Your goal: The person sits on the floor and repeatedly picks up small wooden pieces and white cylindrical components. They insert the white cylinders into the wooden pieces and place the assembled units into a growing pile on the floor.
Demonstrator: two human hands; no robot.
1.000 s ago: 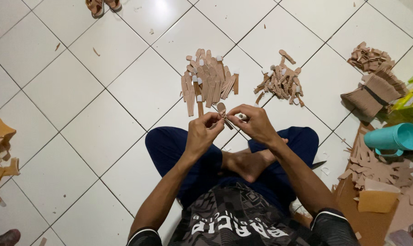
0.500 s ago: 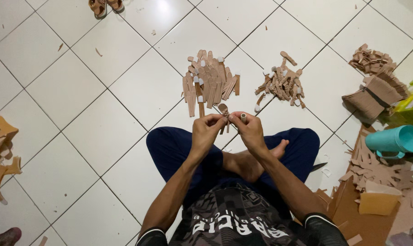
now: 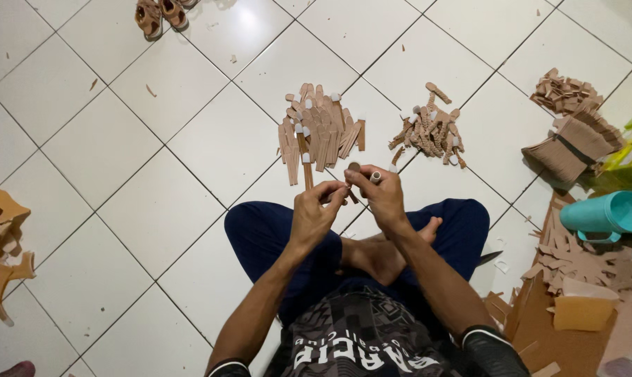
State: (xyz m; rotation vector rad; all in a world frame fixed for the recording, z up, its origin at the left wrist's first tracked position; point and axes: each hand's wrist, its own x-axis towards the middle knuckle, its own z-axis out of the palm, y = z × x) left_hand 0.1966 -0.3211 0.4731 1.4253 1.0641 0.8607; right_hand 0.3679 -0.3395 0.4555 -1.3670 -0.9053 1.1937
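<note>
above our crossed legs, our left hand (image 3: 314,209) and right hand (image 3: 378,195) pinch a thin brown cardboard strip (image 3: 348,183) together; pile of long brown cardboard strips (image 3: 321,132) just beyond the grip.

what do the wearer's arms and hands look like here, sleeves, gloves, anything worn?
Both hands bare: no gloves, rings or watch visible on the left hand or right hand. Forearms are uncovered. Short black sleeves end above the elbows, each with a thin white band at the hem. The shirt is black with a grey-white pattern.
</note>
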